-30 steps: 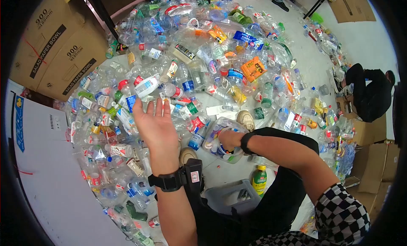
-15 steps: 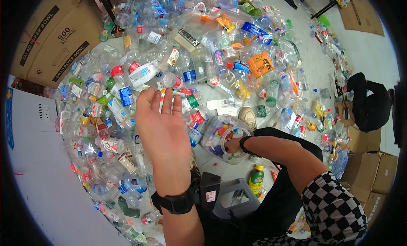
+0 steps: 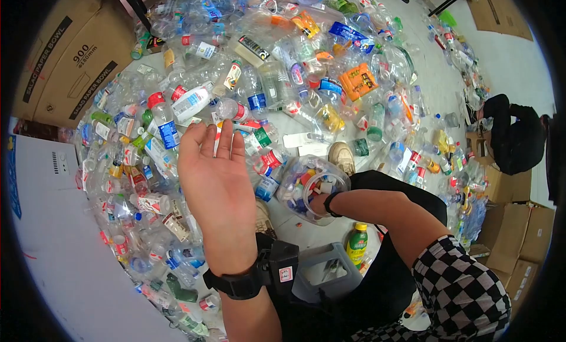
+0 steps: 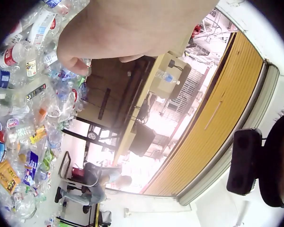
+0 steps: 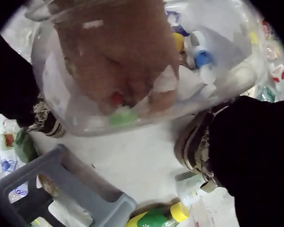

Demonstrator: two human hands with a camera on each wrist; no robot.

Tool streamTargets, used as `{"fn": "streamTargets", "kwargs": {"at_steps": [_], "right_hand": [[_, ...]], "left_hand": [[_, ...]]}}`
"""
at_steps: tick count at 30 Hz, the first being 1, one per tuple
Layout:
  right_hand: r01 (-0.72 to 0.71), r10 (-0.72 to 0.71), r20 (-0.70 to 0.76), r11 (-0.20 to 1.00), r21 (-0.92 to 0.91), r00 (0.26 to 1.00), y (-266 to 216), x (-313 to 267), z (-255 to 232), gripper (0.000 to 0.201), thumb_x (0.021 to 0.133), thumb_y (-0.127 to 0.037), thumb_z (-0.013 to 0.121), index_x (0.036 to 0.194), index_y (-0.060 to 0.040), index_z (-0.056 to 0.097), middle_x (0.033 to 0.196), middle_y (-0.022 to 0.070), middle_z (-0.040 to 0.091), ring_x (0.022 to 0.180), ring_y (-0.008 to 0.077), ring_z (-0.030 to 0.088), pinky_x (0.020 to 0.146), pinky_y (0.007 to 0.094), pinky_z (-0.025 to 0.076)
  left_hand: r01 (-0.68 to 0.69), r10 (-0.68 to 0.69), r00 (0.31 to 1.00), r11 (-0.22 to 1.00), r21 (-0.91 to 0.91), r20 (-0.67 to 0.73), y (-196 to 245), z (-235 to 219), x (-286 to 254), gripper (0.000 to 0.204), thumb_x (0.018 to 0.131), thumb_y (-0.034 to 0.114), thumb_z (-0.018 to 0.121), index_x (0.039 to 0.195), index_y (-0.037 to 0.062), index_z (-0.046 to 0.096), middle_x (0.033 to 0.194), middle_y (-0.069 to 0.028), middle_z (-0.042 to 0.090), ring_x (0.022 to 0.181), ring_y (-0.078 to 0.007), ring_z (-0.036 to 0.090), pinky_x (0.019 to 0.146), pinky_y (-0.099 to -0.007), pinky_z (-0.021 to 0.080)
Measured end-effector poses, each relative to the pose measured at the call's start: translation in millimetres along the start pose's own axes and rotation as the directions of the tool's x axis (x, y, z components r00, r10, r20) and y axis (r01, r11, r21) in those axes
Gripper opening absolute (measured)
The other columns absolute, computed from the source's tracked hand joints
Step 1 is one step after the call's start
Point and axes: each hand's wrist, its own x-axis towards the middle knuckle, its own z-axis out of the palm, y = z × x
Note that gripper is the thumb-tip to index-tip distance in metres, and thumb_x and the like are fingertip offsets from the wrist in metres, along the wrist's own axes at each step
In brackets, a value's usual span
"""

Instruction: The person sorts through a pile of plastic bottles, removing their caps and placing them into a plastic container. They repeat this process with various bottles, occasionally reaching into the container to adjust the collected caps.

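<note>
In the head view my left hand (image 3: pixel 218 183) is raised with the palm up, its fingers nearly straight and nothing in it. Behind it lie many plastic bottles, among them one with a red cap and blue label (image 3: pixel 169 134). My right hand (image 3: pixel 319 205) reaches through the wide mouth of a clear plastic jar (image 3: pixel 283 196) between the feet. Colourful bottle caps (image 3: pixel 290 188) fill much of the jar. Through its wall in the right wrist view, a blue cap (image 5: pixel 203 57) shows beside the hand; blur leaves what the fingers hold unclear, and I cannot tell.
A grey plastic stool (image 3: pixel 354 277) stands in front of the lap, near a green bottle with a yellow cap (image 3: pixel 356 246). Cardboard boxes (image 3: pixel 76 59) stand at left, others (image 3: pixel 501 224) at right. Another person (image 3: pixel 517 138) crouches at the far right.
The head view has shifted. My left hand stays raised with its palm up. The jar has tilted, showing more of its mouth and caps, with my right hand still inside.
</note>
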Motion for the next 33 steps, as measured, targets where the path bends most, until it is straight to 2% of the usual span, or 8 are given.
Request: {"fn": "streamTargets", "kwargs": {"at_steps": [12,14,18,20,23,27,29,33], "right_hand": [[-0.01,0.007,-0.023,0.993,-0.116,1.0,-15,-55,-47,0.036,0.079,-0.027,0.062,0.102,0.0006,0.064,0.087,0.0177,0.068,0.084,0.0303,0.067,0.075,0.0405,0.051],[-0.073,0.087,-0.162,0.993,0.092,0.983,-20,-81,-58,0.031,0.077,-0.026,0.062,0.092,0.0012,0.066,0.074,0.0143,0.067,0.071,0.0274,0.067,0.067,0.0394,0.053],[-0.087,0.134,-0.355,0.985,0.147,0.925,-4,-86,-53,0.022,0.077,-0.022,0.06,0.075,-0.0012,0.066,0.068,0.013,0.066,0.063,0.0243,0.066,0.058,0.0367,0.052],[-0.089,0.14,-0.376,0.985,0.149,0.916,-16,-105,-60,0.023,0.078,-0.025,0.06,0.078,-0.0026,0.065,0.065,0.0114,0.065,0.061,0.025,0.065,0.057,0.0364,0.051],[-0.067,0.259,-0.29,0.84,0.538,0.921,-28,-127,-61,0.033,0.08,-0.035,0.062,0.087,-0.0028,0.06,0.068,0.0096,0.065,0.064,0.0259,0.064,0.063,0.0367,0.051],[0.152,0.147,-0.603,0.897,0.415,0.784,-33,-146,-52,0.033,0.079,-0.031,0.062,0.079,0.0019,0.066,0.065,0.0109,0.066,0.057,0.0221,0.066,0.053,0.0361,0.052],[0.147,0.173,-0.614,0.889,0.434,0.77,-30,-161,-55,0.041,0.082,-0.038,0.063,0.102,-0.0019,0.062,0.086,0.0169,0.068,0.084,0.0332,0.066,0.076,0.0411,0.05],[0.072,0.23,-0.607,0.899,0.432,0.76,-28,-209,-61,0.053,0.081,-0.039,0.064,0.116,0.0007,0.059,0.102,0.0212,0.067,0.1,0.0346,0.063,0.086,0.0406,0.05]], "left_hand": [[-0.011,0.01,1.0,0.999,0.045,0.025,2,1,1,0.032,0.084,0.018,0.064,0.107,0.0024,0.047,0.11,-0.0088,0.045,0.106,-0.0226,0.05,0.091,-0.0341,0.042],[-0.014,0.012,0.999,0.999,0.05,0.038,1,0,1,0.033,0.084,0.018,0.064,0.107,0.0019,0.047,0.11,-0.0092,0.044,0.106,-0.0228,0.051,0.091,-0.0339,0.042],[0.011,-0.016,0.998,0.997,0.078,0.062,-4,-2,0,0.037,0.084,0.017,0.064,0.111,-0.0002,0.045,0.113,-0.0106,0.044,0.106,-0.0236,0.051,0.091,-0.034,0.042],[0.017,-0.024,0.996,0.996,0.089,0.083,-6,-2,0,0.038,0.084,0.017,0.064,0.112,-0.0008,0.045,0.114,-0.0111,0.044,0.107,-0.024,0.051,0.091,-0.0341,0.042],[0.016,-0.028,0.995,0.992,0.127,0.092,-11,-3,-1,0.039,0.084,0.018,0.064,0.113,-0.0009,0.045,0.114,-0.0114,0.045,0.105,-0.0243,0.053,0.09,-0.0349,0.043],[0.034,-0.077,0.984,0.967,0.253,0.16,-19,-6,-5,0.042,0.085,0.017,0.063,0.119,-0.0004,0.045,0.113,-0.0121,0.048,0.105,-0.0246,0.054,0.086,-0.0335,0.046],[0.021,-0.104,0.967,0.941,0.337,0.232,-23,-4,-13,0.043,0.086,0.016,0.062,0.122,-0.001,0.045,0.115,-0.0142,0.048,0.106,-0.0247,0.054,0.084,-0.0328,0.048],[-0.1,-0.114,0.941,0.805,0.584,0.319,-33,-4,-22,0.055,0.088,0.02,0.061,0.135,0.0002,0.039,0.115,-0.0126,0.051,0.104,-0.0236,0.057,0.084,-0.0317,0.045]]}}
